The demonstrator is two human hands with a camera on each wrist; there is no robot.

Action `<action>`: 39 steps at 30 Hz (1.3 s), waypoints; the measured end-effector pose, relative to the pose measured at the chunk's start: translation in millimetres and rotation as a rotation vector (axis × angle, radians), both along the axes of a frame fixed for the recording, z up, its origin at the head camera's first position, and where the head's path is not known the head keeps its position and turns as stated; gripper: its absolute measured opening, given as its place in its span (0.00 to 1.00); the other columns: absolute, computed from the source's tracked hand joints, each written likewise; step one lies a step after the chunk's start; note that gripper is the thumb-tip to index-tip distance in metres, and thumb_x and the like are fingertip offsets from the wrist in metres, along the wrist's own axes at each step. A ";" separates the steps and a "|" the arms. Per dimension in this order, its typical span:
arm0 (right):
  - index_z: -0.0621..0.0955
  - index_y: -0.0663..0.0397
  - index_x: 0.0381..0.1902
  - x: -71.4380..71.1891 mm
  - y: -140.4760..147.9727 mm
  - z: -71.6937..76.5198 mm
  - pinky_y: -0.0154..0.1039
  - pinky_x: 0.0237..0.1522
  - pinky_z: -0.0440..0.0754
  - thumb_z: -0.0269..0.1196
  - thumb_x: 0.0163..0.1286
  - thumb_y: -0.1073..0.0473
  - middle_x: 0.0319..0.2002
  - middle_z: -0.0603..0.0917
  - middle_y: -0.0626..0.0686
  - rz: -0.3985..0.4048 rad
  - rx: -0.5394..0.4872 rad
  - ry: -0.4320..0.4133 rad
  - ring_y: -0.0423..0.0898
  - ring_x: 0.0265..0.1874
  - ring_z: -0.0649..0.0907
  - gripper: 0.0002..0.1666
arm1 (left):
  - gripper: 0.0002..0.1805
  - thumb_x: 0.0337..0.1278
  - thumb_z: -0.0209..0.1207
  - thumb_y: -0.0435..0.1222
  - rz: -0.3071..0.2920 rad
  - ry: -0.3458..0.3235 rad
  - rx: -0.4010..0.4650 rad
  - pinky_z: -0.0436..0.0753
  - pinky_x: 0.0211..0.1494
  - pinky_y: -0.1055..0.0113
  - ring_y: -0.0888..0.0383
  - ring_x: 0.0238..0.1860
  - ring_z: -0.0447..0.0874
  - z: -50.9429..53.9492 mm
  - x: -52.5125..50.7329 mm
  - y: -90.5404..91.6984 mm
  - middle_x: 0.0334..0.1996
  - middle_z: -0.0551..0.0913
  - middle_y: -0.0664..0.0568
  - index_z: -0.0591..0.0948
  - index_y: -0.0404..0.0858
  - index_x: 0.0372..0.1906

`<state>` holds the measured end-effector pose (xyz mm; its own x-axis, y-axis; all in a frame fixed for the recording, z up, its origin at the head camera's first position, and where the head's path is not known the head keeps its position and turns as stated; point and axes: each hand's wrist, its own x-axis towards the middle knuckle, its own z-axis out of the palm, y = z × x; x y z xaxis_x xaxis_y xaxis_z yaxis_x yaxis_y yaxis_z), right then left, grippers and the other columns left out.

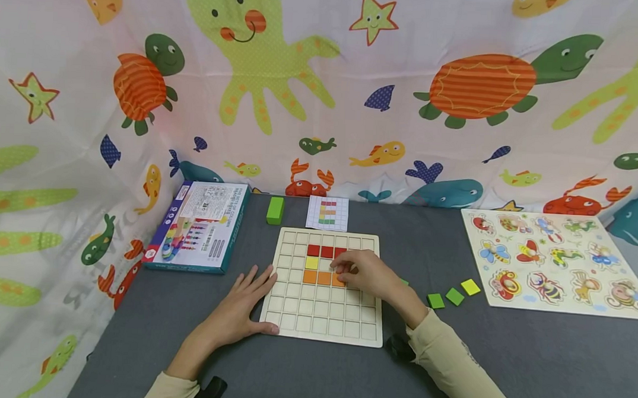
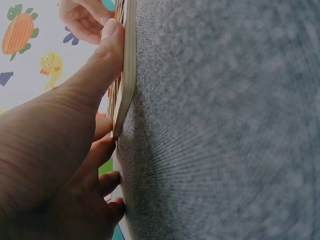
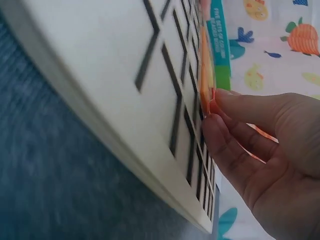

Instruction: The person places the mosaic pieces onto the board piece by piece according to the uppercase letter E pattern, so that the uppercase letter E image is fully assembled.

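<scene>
A pale wooden grid board (image 1: 298,308) lies on the table. Set in it are red tiles (image 1: 327,252) in one row, a yellow tile (image 1: 312,262) below them and orange tiles (image 1: 324,278) lower down. My right hand (image 1: 366,272) is over the board's right half, thumb and fingertips pinching a small orange tile (image 3: 213,102) at the end of the orange row; the fingers partly cover it. My left hand (image 1: 239,311) rests along the board's left edge, fingers spread, its thumb (image 2: 111,37) on the near corner.
Loose green tiles (image 1: 454,297) and a yellow tile (image 1: 470,287) lie right of the board. Behind it are a pattern card (image 1: 326,213) and a green block (image 1: 275,211). A box (image 1: 197,226) sits at left, an insect puzzle board (image 1: 557,260) at right.
</scene>
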<state>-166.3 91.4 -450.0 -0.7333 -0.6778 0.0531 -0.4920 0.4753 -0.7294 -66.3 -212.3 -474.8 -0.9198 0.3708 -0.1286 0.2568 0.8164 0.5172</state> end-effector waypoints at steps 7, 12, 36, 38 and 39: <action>0.85 0.58 0.48 -0.5 41.5 5.5 0.40 0.42 0.83 0.65 0.67 0.65 0.38 0.85 0.48 -0.081 0.033 0.026 0.41 0.36 0.80 0.12 | 0.60 0.40 0.70 0.61 0.002 -0.009 -0.001 0.40 0.76 0.41 0.41 0.77 0.38 1.7 0.8 -0.6 0.78 0.49 0.50 0.57 0.41 0.77; 0.84 0.60 0.49 -0.3 99.5 7.7 0.46 0.45 0.84 0.65 0.65 0.70 0.41 0.86 0.53 -0.146 0.084 0.060 0.45 0.39 0.83 0.14 | 0.59 0.41 0.70 0.60 0.000 -0.010 0.005 0.40 0.76 0.41 0.41 0.77 0.37 2.7 1.2 -0.6 0.78 0.49 0.50 0.57 0.41 0.77; 0.85 0.60 0.48 24.6 214.8 3.2 0.48 0.40 0.84 0.72 0.52 0.74 0.43 0.87 0.54 -0.250 0.183 0.220 0.51 0.40 0.84 0.23 | 0.60 0.41 0.69 0.62 -0.005 -0.006 0.013 0.40 0.76 0.41 0.41 0.77 0.37 1.4 1.0 -0.7 0.78 0.48 0.50 0.56 0.41 0.77; 0.85 0.61 0.47 22.7 213.9 4.6 0.44 0.39 0.84 0.73 0.52 0.73 0.41 0.87 0.53 -0.265 0.181 0.198 0.49 0.38 0.83 0.22 | 0.60 0.40 0.69 0.61 -0.004 -0.006 0.012 0.40 0.76 0.41 0.41 0.77 0.37 1.3 0.9 0.0 0.78 0.49 0.50 0.56 0.41 0.77; 0.85 0.61 0.47 21.6 213.0 5.1 0.42 0.37 0.84 0.73 0.52 0.73 0.39 0.87 0.52 -0.272 0.177 0.194 0.47 0.36 0.83 0.22 | 0.60 0.40 0.70 0.61 -0.003 -0.006 0.011 0.40 0.76 0.41 0.41 0.77 0.37 1.2 0.9 0.3 0.78 0.49 0.50 0.56 0.41 0.77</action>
<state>-144.8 304.4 -445.0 -0.8757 -0.4705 0.1083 -0.4514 0.7184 -0.5293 -65.4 -212.0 -473.6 -0.9178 0.3750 -0.1303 0.2558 0.8097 0.5281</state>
